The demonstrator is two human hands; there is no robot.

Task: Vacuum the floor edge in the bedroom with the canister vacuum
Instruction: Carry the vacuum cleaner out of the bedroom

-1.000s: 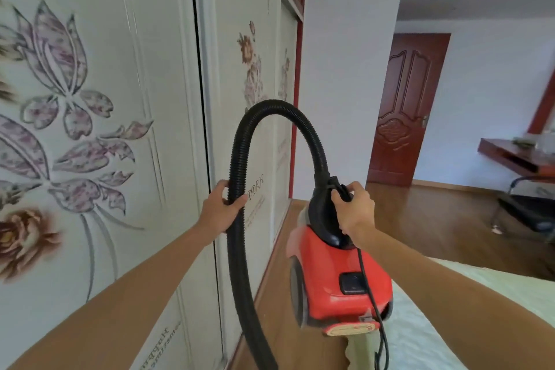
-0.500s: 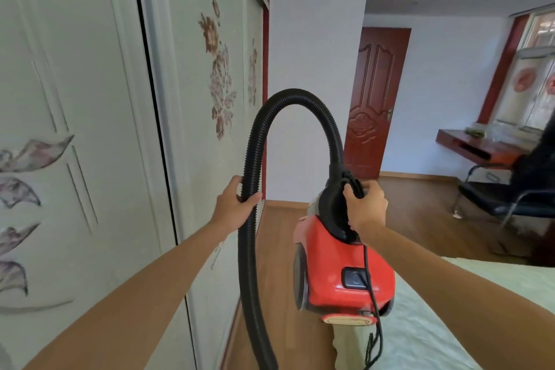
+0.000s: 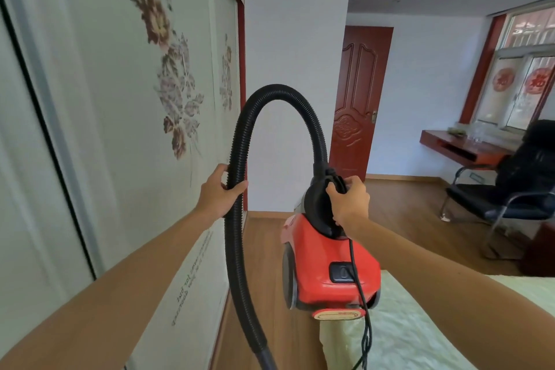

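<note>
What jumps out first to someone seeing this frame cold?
The red canister vacuum, held up at centre by its black handle in the right hand, above the bed's near corner. Next, the black ribbed hose arching up and over from it, gripped by the left hand on its left side. Behind them, flowered wardrobe doors fill the left, and a dark red door stands at the back.

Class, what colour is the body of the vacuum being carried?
Red, with black trim: vacuum, best seen in the head view.
</note>
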